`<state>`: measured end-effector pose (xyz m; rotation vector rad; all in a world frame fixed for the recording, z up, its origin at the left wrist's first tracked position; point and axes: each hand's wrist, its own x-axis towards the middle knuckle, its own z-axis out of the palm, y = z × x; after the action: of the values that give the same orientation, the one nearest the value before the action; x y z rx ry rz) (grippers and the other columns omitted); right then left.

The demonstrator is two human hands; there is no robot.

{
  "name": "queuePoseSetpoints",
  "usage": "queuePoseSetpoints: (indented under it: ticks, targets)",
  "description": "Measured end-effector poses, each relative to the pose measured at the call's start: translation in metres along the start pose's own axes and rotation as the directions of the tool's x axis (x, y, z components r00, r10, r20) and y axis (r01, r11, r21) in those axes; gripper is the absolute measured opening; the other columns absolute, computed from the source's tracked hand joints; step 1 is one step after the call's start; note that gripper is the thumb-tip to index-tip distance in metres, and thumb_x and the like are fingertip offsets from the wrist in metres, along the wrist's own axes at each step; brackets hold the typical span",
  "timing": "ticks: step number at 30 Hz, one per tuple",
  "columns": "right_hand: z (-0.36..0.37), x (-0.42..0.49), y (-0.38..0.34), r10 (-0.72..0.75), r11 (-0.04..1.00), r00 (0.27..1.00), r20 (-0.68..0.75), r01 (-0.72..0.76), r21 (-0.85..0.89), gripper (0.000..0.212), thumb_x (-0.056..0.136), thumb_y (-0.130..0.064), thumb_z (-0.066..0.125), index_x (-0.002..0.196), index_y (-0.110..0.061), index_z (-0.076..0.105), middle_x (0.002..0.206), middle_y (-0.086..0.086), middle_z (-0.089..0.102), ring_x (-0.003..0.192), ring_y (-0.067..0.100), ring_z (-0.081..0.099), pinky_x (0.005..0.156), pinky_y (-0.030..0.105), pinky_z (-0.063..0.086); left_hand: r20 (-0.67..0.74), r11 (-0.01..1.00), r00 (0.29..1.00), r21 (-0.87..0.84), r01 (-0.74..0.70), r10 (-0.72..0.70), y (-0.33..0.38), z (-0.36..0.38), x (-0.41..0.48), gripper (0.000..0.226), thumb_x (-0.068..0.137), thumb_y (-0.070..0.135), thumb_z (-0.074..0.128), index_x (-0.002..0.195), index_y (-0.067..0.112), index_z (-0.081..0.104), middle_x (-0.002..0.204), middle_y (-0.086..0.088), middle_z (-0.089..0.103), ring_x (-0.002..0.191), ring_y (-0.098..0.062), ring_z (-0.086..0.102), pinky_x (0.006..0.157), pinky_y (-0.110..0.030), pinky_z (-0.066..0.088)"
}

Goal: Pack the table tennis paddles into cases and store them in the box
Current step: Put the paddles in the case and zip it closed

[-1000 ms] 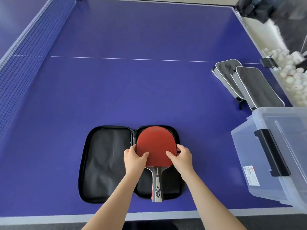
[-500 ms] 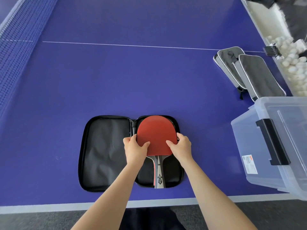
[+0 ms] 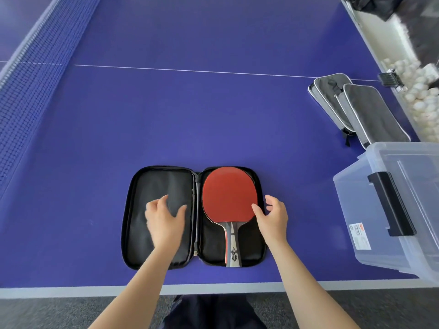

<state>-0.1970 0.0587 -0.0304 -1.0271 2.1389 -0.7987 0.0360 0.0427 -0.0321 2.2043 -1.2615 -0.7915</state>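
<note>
Net runs along the far left of the blue tabletop. Open black case lies flat near the front edge. Left hand hovers over the case's left half, fingers spread, holding nothing. Red paddle lies in the right half, handle toward the person. Right hand is half open, thumb touching the blade's right edge, no grip. 2 closed grey cases lie beyond the clear box at far right.

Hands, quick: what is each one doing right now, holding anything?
Left hand: open, empty, over the case flap.
Right hand: open, holding nothing, thumb at the edge of the paddle.
</note>
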Motion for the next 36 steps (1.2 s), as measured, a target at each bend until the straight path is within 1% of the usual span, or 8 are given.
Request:
queuePoseSetpoints:
  ticks: [5, 11, 16, 19, 23, 27, 32, 36]
  targets:
    - [-0.014, -0.016, 0.018, 0.044, 0.999, 0.999, -0.006, -0.044, 0.003, 0.045, 0.087, -0.022, 0.067, 0.128, -0.008, 0.053, 0.126, 0.008, 0.056, 0.111, 0.020, 0.054, 0.089, 0.031, 0.044, -0.135, 0.968, 0.974, 0.154, 0.200, -0.180, -0.057, -0.047, 0.014, 0.065, 0.087, 0.034, 0.068, 0.139, 0.004, 0.043, 0.138, -0.021, 0.039, 0.127, -0.041, 0.034, 0.105, -0.055, 0.027]
    - [-0.013, -0.037, 0.027, 0.053, 0.998, 0.998, 0.025, -0.054, 0.017, 0.042, 0.087, -0.022, 0.067, 0.125, -0.010, 0.055, 0.121, 0.006, 0.057, 0.102, 0.015, 0.053, 0.084, 0.028, 0.046, -0.016, 0.949, 0.954, 0.092, 0.301, -0.301, -0.092, -0.067, 0.020, 0.051, 0.089, 0.038, 0.064, 0.128, 0.006, 0.056, 0.134, -0.017, 0.042, 0.127, -0.038, 0.033, 0.108, -0.054, 0.026]
    - [-0.008, -0.048, 0.025, 0.044, 0.999, 0.998, 0.048, -0.045, 0.022, 0.041, 0.087, -0.022, 0.067, 0.124, -0.011, 0.055, 0.117, 0.004, 0.057, 0.098, 0.013, 0.053, 0.080, 0.025, 0.044, 0.056, 0.951, 0.964, -0.160, 0.265, -0.259, -0.093, -0.074, 0.013, 0.032, 0.092, 0.021, 0.062, 0.121, 0.008, 0.059, 0.127, -0.012, 0.052, 0.114, -0.032, 0.054, 0.093, -0.044, 0.044]
    - [-0.008, -0.051, 0.019, 0.036, 0.999, 0.999, 0.036, -0.037, 0.038, 0.039, 0.087, -0.021, 0.067, 0.123, -0.011, 0.056, 0.116, 0.004, 0.057, 0.098, 0.013, 0.053, 0.081, 0.026, 0.044, 0.168, 0.864, 0.948, -0.390, 0.317, -0.272, -0.084, -0.088, 0.006, 0.029, 0.093, 0.013, 0.061, 0.120, 0.017, 0.051, 0.119, -0.010, 0.063, 0.103, -0.030, 0.061, 0.086, -0.045, 0.051]
    - [-0.009, -0.053, 0.003, -0.009, 0.995, 1.000, -0.002, 0.009, 0.095, 0.033, 0.088, -0.022, 0.066, 0.119, -0.013, 0.059, 0.112, 0.003, 0.060, 0.094, 0.013, 0.055, 0.080, 0.026, 0.044, 0.313, 0.814, 0.942, -0.512, 0.275, -0.121, -0.060, -0.110, -0.013, 0.047, 0.088, 0.001, 0.064, 0.118, 0.032, 0.047, 0.098, 0.000, 0.072, 0.087, -0.022, 0.070, 0.065, -0.033, 0.054]
    - [-0.009, -0.057, -0.031, -0.075, 0.977, 0.990, 0.116, 0.049, 0.208, 0.025, 0.090, -0.028, 0.063, 0.115, -0.025, 0.060, 0.108, -0.008, 0.061, 0.093, 0.001, 0.058, 0.073, 0.013, 0.044, 0.387, 0.863, 0.919, -0.489, 0.129, 0.082, -0.024, -0.108, -0.038, 0.062, 0.086, -0.009, 0.060, 0.126, 0.035, 0.043, 0.103, 0.005, 0.069, 0.090, -0.012, 0.069, 0.067, -0.025, 0.055]
    - [-0.007, -0.069, -0.078, -0.174, 0.927, 0.909, 0.378, 0.022, 0.375, 0.021, 0.090, -0.036, 0.060, 0.111, -0.036, 0.063, 0.107, -0.013, 0.065, 0.101, 0.005, 0.063, 0.084, 0.028, 0.055, 0.414, 0.890, 0.869, -0.451, -0.062, 0.270, 0.012, -0.084, -0.069, 0.066, 0.082, -0.002, 0.064, 0.125, 0.043, 0.041, 0.118, 0.017, 0.060, 0.105, -0.009, 0.062, 0.081, -0.030, 0.057]
    - [-0.007, -0.077, -0.101, -0.222, 0.864, 0.855, 0.468, -0.050, 0.501, 0.020, 0.090, -0.035, 0.061, 0.110, -0.032, 0.064, 0.106, -0.008, 0.069, 0.098, 0.005, 0.067, 0.080, 0.030, 0.058, 0.388, 0.904, 0.856, -0.382, -0.190, 0.343, 0.031, -0.066, -0.084, 0.070, 0.076, 0.017, 0.073, 0.121, 0.057, 0.037, 0.124, 0.031, 0.050, 0.113, 0.002, 0.053, 0.073, -0.017, 0.052]
